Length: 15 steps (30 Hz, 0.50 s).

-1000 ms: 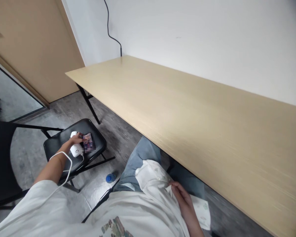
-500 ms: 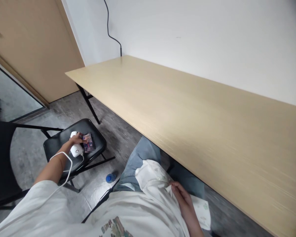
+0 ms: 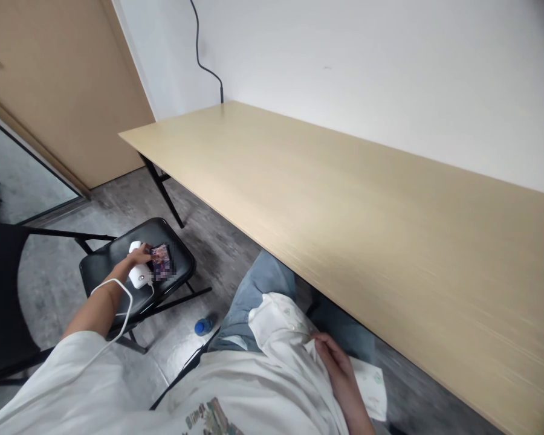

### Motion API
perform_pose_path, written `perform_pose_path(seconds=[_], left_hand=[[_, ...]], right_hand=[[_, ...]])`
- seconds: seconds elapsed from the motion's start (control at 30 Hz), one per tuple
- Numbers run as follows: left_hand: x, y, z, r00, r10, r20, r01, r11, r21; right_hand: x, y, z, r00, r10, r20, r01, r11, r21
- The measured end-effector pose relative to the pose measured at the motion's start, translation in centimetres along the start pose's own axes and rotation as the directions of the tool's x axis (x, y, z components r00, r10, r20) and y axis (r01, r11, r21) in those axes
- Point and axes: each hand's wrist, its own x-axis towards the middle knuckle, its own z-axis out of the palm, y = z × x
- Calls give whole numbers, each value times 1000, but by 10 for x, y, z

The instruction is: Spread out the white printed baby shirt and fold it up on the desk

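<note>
My left hand [image 3: 140,255] reaches down to the black chair seat, lying across a white rounded device [image 3: 139,277] with a small round button. Its fingers stretch out to the screen of a phone [image 3: 162,261], whose picture is partly pixelated. From the device runs a white cable [image 3: 130,299], which loops over my left forearm. In my lap, my right hand [image 3: 330,349] rests with curled fingers, closed at the edge of a white printed cloth [image 3: 278,317] beside my shirt. Part of that cloth hangs out beyond my right forearm.
A long wooden table [image 3: 308,181] stands against the white wall, in front of me. The folding chair [image 3: 111,257] is at my left, with another black chair back [image 3: 2,296] nearer the edge. A blue-capped bottle [image 3: 203,327] stands on the floor. A black cable [image 3: 198,48] hangs behind the table.
The picture on the phone screen differs slightly. Both hands keep practically the same place.
</note>
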Motion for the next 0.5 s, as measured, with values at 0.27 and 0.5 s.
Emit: perform_pose_path(seconds=[0.27, 0.5], left_hand=[[0, 3, -2, 996, -58, 70, 57, 998, 13], [1, 0, -1, 997, -47, 61, 47, 999, -3]], right_hand=[[-1, 1, 1, 1000, -5, -5, 5, 1000, 21], [0, 1, 1, 1000, -18, -9, 19, 1000, 11]])
